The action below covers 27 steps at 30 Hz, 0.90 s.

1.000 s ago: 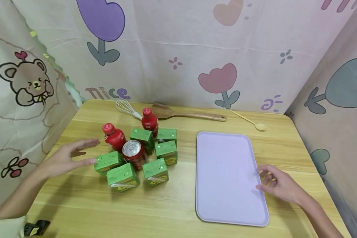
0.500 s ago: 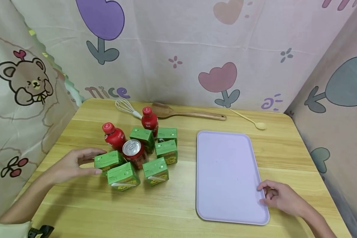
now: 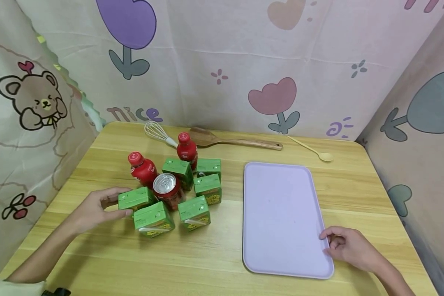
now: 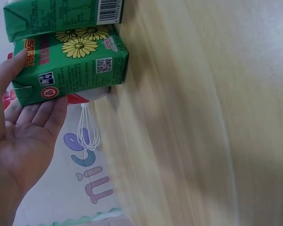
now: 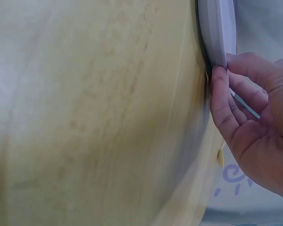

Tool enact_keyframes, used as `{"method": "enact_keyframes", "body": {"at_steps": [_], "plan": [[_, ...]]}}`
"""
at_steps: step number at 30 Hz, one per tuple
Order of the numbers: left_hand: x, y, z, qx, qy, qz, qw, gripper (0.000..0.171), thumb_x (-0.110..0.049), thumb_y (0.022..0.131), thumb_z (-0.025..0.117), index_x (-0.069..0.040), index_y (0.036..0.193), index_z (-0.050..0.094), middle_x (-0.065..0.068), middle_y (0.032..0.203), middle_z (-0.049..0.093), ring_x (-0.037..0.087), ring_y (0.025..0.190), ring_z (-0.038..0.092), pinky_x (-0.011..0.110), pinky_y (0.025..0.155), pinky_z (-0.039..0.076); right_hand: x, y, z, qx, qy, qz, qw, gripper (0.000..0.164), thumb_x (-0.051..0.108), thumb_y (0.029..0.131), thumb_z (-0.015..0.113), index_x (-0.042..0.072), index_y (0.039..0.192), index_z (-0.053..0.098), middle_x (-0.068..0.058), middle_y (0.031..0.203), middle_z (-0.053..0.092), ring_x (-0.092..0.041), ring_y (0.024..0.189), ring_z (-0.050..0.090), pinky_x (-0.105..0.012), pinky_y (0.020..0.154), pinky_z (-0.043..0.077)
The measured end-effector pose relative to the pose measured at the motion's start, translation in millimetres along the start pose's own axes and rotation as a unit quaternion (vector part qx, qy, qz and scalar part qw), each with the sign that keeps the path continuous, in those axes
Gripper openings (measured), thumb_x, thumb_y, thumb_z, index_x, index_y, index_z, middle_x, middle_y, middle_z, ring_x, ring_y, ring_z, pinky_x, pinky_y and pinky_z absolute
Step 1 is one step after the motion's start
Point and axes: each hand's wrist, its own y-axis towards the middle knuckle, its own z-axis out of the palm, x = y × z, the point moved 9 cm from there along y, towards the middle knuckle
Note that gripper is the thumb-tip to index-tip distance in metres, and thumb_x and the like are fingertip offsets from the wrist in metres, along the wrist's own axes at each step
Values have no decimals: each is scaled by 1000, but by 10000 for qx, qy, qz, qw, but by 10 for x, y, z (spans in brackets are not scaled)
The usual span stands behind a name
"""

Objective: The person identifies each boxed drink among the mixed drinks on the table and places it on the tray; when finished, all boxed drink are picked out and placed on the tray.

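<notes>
My left hand (image 3: 96,209) holds the leftmost green drink carton (image 3: 135,198) between thumb and fingers. Seen from the left wrist, the thumb lies across the flower-printed face of that carton (image 4: 80,66), with the fingers on its opposite side. A second carton (image 3: 154,220) stands right beside it, and a red can (image 3: 168,191) with a silver top is just to the right. Over on the right, my right hand (image 3: 351,248) pinches the right rim of a lilac tray (image 3: 281,222). Thumb and fingertips meet on the tray's edge (image 5: 217,35) in the right wrist view.
Several more green cartons (image 3: 194,211) and two red bottles (image 3: 144,170) crowd around the can. Behind them lie a white whisk (image 3: 159,133), a wooden spatula (image 3: 237,141) and a yellow spoon (image 3: 323,156). Printed cloth (image 3: 207,41) hangs around the table.
My left hand has moved right onto the carton, with thumb and fingers now on its sides. My right hand has slid toward me along the tray's edge and pinched its rim.
</notes>
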Motion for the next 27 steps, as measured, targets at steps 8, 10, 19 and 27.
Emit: {"method": "enact_keyframes", "body": {"at_steps": [8,10,19,27], "plan": [[12,-37,-9,-321,19,-133,9994,44,-15,74,71,-11,114,56,3,103,62,8,91,58,21,72,47,35,107,-33,-204,-430,-134,9988,25,7,70,72,7,91,60,4,68,55,-5,59,51,-21,49,45],[12,-42,-16,-393,33,-201,9990,44,-16,73,72,-12,114,57,3,103,62,8,90,58,22,71,47,54,134,-41,-227,-456,-180,9985,24,7,70,72,7,91,60,4,67,56,-5,58,51,-21,49,44],[-29,-41,-64,-610,360,-448,9965,44,-23,71,74,-17,112,58,1,102,63,4,90,57,22,70,46,73,261,-77,-447,-738,-239,9960,24,6,69,73,9,90,62,6,66,56,-3,57,50,-20,49,44],[-69,-46,-126,-796,529,-498,9942,45,-24,70,74,-20,112,58,0,102,63,2,90,56,19,69,45,29,347,-90,-486,-516,42,9975,23,5,70,72,9,90,62,3,65,56,-4,56,51,-21,49,45]]}}
